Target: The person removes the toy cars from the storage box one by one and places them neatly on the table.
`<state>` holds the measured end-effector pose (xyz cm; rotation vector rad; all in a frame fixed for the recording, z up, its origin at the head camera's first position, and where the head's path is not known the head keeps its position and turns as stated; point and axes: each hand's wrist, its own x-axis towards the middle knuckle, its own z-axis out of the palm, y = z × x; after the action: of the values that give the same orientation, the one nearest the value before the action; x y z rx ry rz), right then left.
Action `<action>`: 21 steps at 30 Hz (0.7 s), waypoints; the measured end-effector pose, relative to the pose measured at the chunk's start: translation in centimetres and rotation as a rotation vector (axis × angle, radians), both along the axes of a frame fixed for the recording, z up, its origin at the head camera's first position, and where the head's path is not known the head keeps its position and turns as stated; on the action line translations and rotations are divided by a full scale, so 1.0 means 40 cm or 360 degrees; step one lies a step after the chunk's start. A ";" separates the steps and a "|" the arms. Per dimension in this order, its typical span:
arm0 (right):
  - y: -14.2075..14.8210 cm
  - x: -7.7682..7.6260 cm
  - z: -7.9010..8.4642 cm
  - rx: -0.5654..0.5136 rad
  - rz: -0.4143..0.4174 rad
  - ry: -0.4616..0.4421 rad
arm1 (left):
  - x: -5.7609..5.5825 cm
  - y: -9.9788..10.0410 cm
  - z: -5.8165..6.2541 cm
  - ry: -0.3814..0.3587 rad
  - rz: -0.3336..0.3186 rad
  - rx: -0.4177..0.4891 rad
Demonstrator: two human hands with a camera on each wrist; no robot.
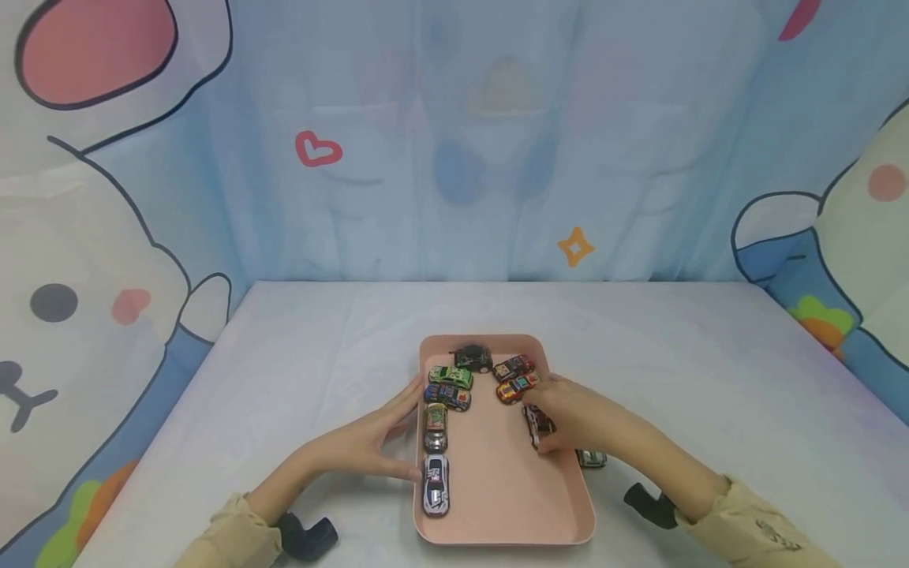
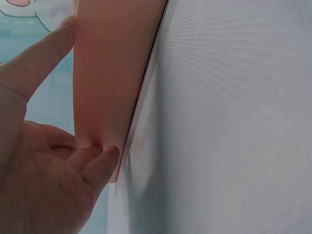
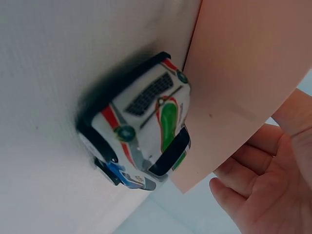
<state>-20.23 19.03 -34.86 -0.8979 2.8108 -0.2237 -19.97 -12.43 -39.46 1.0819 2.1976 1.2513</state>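
Observation:
A shallow pink tray (image 1: 504,497) holds several toy cars. My left hand (image 1: 365,446) spreads along its left side, fingertips at the wall and thumb by a white-and-purple car (image 1: 436,485). In the left wrist view, the fingertips touch the outside of the wall. Reaching over the right wall, my right hand (image 1: 582,414) pinches a dark toy car (image 1: 533,426) inside the tray, partly hidden by the fingers. Outside the right wall, on the table, sits a white, red and green toy car (image 3: 161,122), near the right wrist.
Along the tray's left side are a green car (image 1: 450,377), a blue car (image 1: 449,396) and a yellowish car (image 1: 436,426). A black car (image 1: 473,358) is at the far end, with a dark red car (image 1: 513,367) and a red-yellow car (image 1: 517,387) at right.

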 end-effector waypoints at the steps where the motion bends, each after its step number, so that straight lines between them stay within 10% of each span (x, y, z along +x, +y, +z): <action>1: 0.000 0.001 -0.001 0.0001 -0.0007 -0.0006 | 0.000 0.000 0.000 0.0001 -0.0001 0.0000; 21: 0.047 0.013 0.089 -0.0154 -0.0001 0.0058 | 0.000 0.000 -0.001 0.0039 -0.0007 -0.0011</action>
<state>-19.71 20.91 -31.31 -0.9307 2.8548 -0.3492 -19.98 -12.45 -39.50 1.1042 2.2147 1.2343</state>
